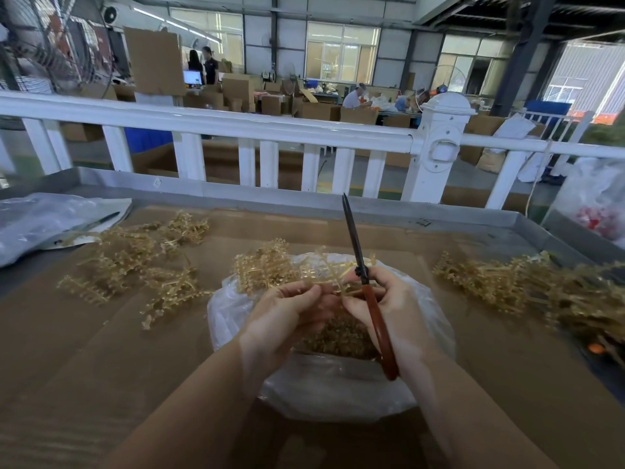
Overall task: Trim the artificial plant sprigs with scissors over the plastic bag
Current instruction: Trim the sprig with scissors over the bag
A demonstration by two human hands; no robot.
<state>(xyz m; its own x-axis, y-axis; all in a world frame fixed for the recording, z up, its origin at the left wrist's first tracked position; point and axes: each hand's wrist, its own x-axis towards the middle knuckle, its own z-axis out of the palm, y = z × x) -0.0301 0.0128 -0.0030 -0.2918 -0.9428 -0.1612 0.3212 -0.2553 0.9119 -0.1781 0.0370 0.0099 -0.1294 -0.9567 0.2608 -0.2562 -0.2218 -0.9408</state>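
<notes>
Here we see both hands over a clear plastic bag (338, 394) on the bench (101, 350). Our left hand (287, 316) pinches a golden sprig (270, 269); our right hand (389, 309) grips closed scissors (363, 275), blades pointing up. Beyond, loose sprig piles (135, 265) lie on either side.

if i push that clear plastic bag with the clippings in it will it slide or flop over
The plastic bag looks thin and crinkled, so its walls would probably buckle rather than push as one piece. The trimmings inside look small and light, so it likely shifts easily on the cardboard. It sits low and wide, so tipping seems unlikely.
</notes>
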